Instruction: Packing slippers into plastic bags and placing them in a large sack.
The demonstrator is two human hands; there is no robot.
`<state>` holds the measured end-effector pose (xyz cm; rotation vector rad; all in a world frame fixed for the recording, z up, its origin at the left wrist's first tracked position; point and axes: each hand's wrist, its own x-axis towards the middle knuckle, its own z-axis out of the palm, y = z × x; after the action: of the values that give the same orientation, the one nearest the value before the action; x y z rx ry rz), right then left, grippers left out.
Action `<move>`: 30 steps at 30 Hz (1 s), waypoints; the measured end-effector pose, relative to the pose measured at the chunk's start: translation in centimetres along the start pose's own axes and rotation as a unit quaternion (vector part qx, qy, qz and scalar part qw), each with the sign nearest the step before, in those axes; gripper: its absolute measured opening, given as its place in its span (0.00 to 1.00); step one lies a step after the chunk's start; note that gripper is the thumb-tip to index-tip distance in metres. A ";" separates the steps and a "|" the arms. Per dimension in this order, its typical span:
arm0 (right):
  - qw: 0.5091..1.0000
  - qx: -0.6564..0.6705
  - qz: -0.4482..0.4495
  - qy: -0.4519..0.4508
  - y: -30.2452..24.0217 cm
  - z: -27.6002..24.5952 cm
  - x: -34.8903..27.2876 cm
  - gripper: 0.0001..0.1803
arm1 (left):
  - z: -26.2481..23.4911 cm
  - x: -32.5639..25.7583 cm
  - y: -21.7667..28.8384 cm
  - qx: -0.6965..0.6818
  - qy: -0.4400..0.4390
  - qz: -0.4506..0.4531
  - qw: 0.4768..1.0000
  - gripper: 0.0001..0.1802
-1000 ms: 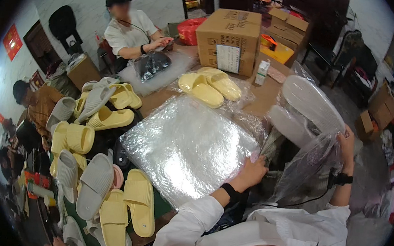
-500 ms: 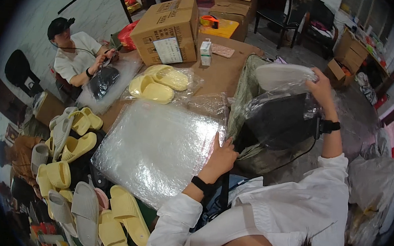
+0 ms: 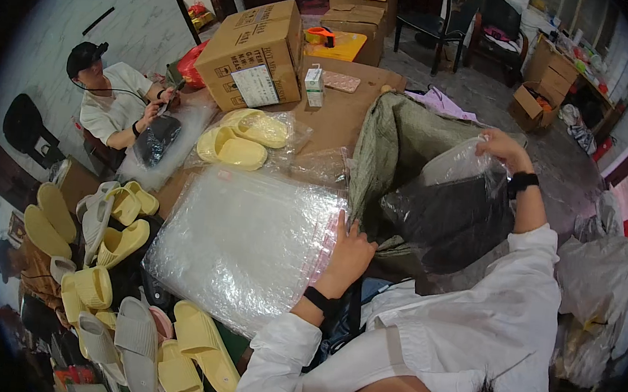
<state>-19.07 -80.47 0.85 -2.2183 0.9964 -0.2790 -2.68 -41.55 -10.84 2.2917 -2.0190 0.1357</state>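
My right hand [image 3: 503, 149] is closed on the upper edge of a clear plastic bag [image 3: 455, 158]. Inside hangs a dark flat thing [image 3: 447, 215] with something pale above it; their kind is hard to make out. The bag hangs at the mouth of a green woven sack [image 3: 379, 131], partly inside it. My left hand [image 3: 352, 255] rests with fingers stretched out on the right edge of a stack of flat clear plastic bags [image 3: 228, 241] on the table. Beyond the stack, a pair of yellow slippers [image 3: 244, 141] lies in clear plastic.
Loose yellow and grey slippers [image 3: 138, 341] crowd the left. Across the table a person [image 3: 117, 100] in a white shirt handles something small beside a bagged dark item. A cardboard carton [image 3: 255, 53] and a small white box [image 3: 314, 85] stand at the back. Another person [image 3: 35, 269] is farther left.
My right hand has lowered the bag toward the sack, and the pale sole at its top shows less. Two yellow slippers have appeared at the far left. My left hand stays on the stack.
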 end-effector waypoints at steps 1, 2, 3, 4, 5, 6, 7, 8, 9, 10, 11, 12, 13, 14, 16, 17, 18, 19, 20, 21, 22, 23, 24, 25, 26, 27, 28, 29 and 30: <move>0.999 -0.003 0.039 -0.024 -0.1 -0.5 0.8 0.20 | 0.0 -0.1 0.1 0.010 0.002 0.019 1.000 0.11; 0.996 -0.005 0.074 -0.053 -0.6 -0.5 1.6 0.18 | -0.1 -0.5 0.1 0.021 0.002 0.032 0.999 0.11; 0.995 0.004 0.095 -0.020 -1.3 -0.6 1.7 0.14 | -0.2 -0.6 0.1 0.020 0.000 0.032 0.999 0.11; 0.995 0.004 0.097 -0.022 -1.5 -0.9 2.6 0.14 | -0.5 -0.8 0.1 0.015 -0.018 0.042 0.999 0.11; 0.991 0.012 0.113 -0.064 -1.6 -1.5 3.9 0.13 | -0.6 -0.8 0.2 0.010 -0.035 0.052 0.998 0.11; 0.986 0.021 0.128 -0.109 -1.7 -1.5 4.5 0.13 | -0.6 -1.0 0.2 0.009 -0.039 0.052 0.998 0.11; 0.986 -0.041 0.151 -0.058 -6.1 -0.4 3.0 0.12 | -0.5 -1.4 -0.1 0.009 -0.047 0.050 0.998 0.11; 0.983 -0.038 0.160 -0.076 -5.7 -1.2 3.5 0.12 | -0.6 -1.3 0.2 0.009 -0.046 0.065 0.997 0.10; 0.985 -0.018 0.150 -0.080 -5.3 -1.4 4.1 0.12 | -0.8 -1.1 0.4 0.008 -0.047 0.068 0.997 0.10; 0.987 0.003 0.140 -0.084 -4.8 -1.6 4.4 0.12 | -1.0 -1.0 0.6 0.009 -0.056 0.075 0.996 0.10; 0.987 0.004 0.139 -0.085 -5.4 -1.6 4.6 0.12 | -1.2 -1.0 0.8 0.011 -0.065 0.077 0.995 0.10; 0.985 0.015 0.147 -0.093 -6.0 -1.7 4.7 0.11 | -1.2 -1.2 0.9 0.011 -0.067 0.076 0.995 0.10; 0.982 0.026 0.155 -0.099 -6.5 -1.9 4.7 0.10 | -1.2 -1.4 1.1 0.013 -0.059 0.098 0.993 0.10; 0.983 0.026 0.156 -0.098 -6.6 -2.3 4.8 0.10 | -1.2 -1.4 1.3 0.015 -0.049 0.121 0.991 0.10; 0.991 0.097 0.048 -0.074 -6.6 -3.3 4.9 0.07 | -0.9 -1.2 1.6 0.014 -0.033 0.133 0.990 0.10; 0.988 0.099 0.059 -0.101 -6.6 -4.8 5.8 0.09 | -0.8 -1.1 1.7 0.020 -0.037 0.134 0.990 0.10; 0.988 0.099 0.057 -0.107 -8.5 -4.1 4.5 0.09 | -0.6 -1.3 1.5 0.025 -0.046 0.127 0.991 0.10; 0.987 0.130 0.001 -0.094 -10.3 -3.3 2.7 0.13 | -0.3 -1.5 1.2 0.024 -0.048 0.120 0.991 0.10; 0.983 0.158 -0.053 -0.072 -11.6 -3.3 1.3 0.18 | -0.2 -1.4 1.1 0.043 -0.041 0.084 0.995 0.10; 0.977 0.105 -0.154 -0.105 -11.5 -2.4 1.3 0.26 | -0.3 -1.2 0.8 0.062 -0.032 0.045 0.997 0.10; 0.982 0.077 -0.083 -0.152 -11.0 -2.9 -0.1 0.29 | -0.5 -1.1 0.6 0.061 -0.029 0.040 0.997 0.10; 0.977 0.031 -0.119 -0.172 -10.8 -2.7 -1.5 0.31 | -0.8 -0.8 0.5 0.054 -0.035 0.024 0.998 0.10; 0.969 -0.014 -0.156 -0.194 -10.4 -2.6 -2.4 0.32 | -1.0 -0.7 0.4 0.047 -0.041 0.006 0.998 0.10; 0.967 -0.043 -0.162 -0.194 -8.5 -2.5 -2.3 0.34 | -0.9 -0.6 0.2 0.043 -0.028 0.006 0.999 0.10; 0.964 -0.073 -0.169 -0.193 -6.8 -2.6 -2.4 0.37 | -1.0 -0.8 0.2 0.044 -0.021 0.002 0.999 0.10; 0.965 -0.084 -0.127 -0.215 -6.2 -2.6 -3.0 0.37 | -0.6 -0.9 0.1 0.033 -0.022 -0.002 0.999 0.10; 0.963 -0.093 -0.085 -0.238 -5.6 -2.1 -3.2 0.37 | -0.2 -0.9 -0.1 0.024 -0.025 -0.007 0.999 0.10; 0.957 -0.141 -0.043 -0.251 -6.0 -1.4 -3.6 0.36 | 0.0 -1.0 -0.1 0.026 -0.019 -0.011 0.999 0.10; 0.946 -0.188 -0.002 -0.263 -6.3 -0.5 -3.7 0.35 | 0.1 -1.2 0.0 0.029 -0.013 -0.009 0.999 0.10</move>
<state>-18.15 -75.06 5.69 -2.4326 0.7883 0.5248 -2.86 -40.41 -11.12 2.3566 -2.0331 0.1671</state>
